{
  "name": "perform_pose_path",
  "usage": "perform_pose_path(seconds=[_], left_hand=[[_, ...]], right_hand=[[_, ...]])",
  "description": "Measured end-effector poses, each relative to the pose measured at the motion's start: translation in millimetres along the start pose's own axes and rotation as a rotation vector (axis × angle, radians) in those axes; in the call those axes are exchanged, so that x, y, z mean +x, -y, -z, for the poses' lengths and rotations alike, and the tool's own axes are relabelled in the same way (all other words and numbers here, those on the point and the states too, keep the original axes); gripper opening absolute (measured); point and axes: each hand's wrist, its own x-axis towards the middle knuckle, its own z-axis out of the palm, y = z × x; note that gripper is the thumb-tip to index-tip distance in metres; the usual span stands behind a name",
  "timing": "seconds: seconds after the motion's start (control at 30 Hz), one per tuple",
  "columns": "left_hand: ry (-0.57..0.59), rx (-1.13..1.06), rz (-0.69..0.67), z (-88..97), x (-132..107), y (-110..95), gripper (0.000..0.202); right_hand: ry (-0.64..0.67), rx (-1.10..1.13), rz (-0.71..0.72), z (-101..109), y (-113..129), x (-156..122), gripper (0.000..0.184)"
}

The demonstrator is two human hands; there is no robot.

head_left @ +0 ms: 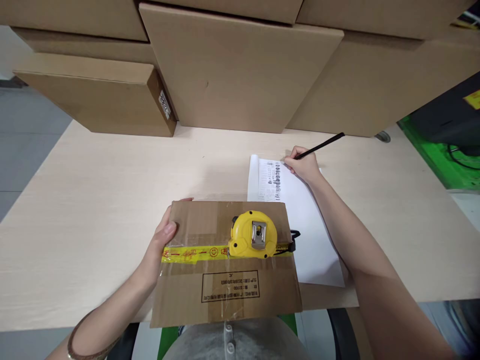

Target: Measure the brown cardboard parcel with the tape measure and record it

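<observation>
My left hand (164, 235) grips the left side of a taped cardboard box (187, 295), thumb on top and fingers behind its far edge. Yellow printed tape (202, 254) crosses the box, and black print in a frame shows upside down nearer to me. On the box's right half lies a yellow tape measure (245, 230) with a metal clip and a black strap. My right hand (304, 162) pinches a black pen (322, 145) at the top of a white sheet of paper (307, 235). Handwritten marks fill the sheet's upper left; the box covers part of it.
Large cardboard boxes (236, 75) stand along the table's back edge, with a smaller carton (93, 100) at the left. A dark object (446, 120) sits on a green surface at the right. The pale table (93, 200) spreads beneath my hands.
</observation>
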Motion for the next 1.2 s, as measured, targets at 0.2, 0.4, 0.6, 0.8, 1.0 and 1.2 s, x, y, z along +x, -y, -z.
perform_pose_path(seconds=[0.2, 0.4, 0.6, 0.8, 1.0, 1.2], left_hand=[[-0.009, 0.016, 0.001, 1.1, -0.4, -0.3, 0.071], [0.003, 0.016, 0.019, -0.8, -3.0, -1.8, 0.073], [0.007, 0.019, 0.005, 1.4, 0.7, 0.0, 0.074], [0.007, 0.012, 0.009, 0.4, 0.0, -0.1, 0.072], [0.011, -0.001, 0.014, 2.5, -0.3, 1.9, 0.071], [0.027, 0.003, 0.01, 4.3, 0.4, 1.6, 0.069]], right_hand=[[-0.046, -0.024, -0.004, 0.0, -1.2, -0.7, 0.031], [-0.04, -0.046, -0.012, -0.1, -0.5, -1.0, 0.028], [-0.052, -0.067, 0.004, 1.0, -0.1, 0.1, 0.028], [-0.043, -0.076, 0.01, 1.6, -2.2, 0.9, 0.031], [-0.018, -0.074, -0.002, 2.6, -2.1, 1.2, 0.032], [-0.029, -0.097, 0.004, 3.0, -5.1, 2.9, 0.032]])
